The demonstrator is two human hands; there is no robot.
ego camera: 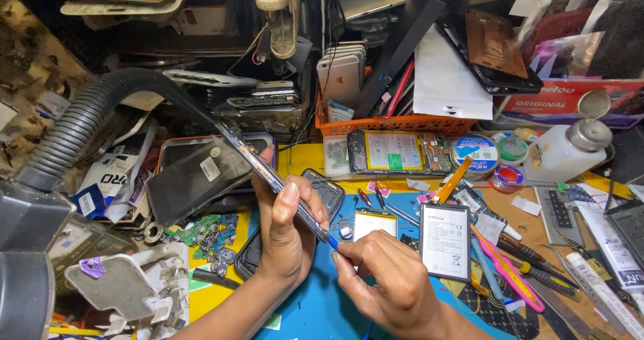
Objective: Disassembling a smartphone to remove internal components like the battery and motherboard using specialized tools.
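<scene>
Bench: cluttered phone-repair worktop with a blue mat (315, 306).
Left hand (285, 229): closed around a phone (272, 179), held edge-up and tilted above the mat.
Right hand (386, 279): fingers pinched on a small blue tool (333, 243), its tip at the phone's lower edge.
Nearby: battery (445, 241) just right; black hose (100, 112) far left.

The single head-worn camera looked steeply down and forward from close range, over the cluttered worktop (315, 313) toward stacked shelves behind.
</scene>
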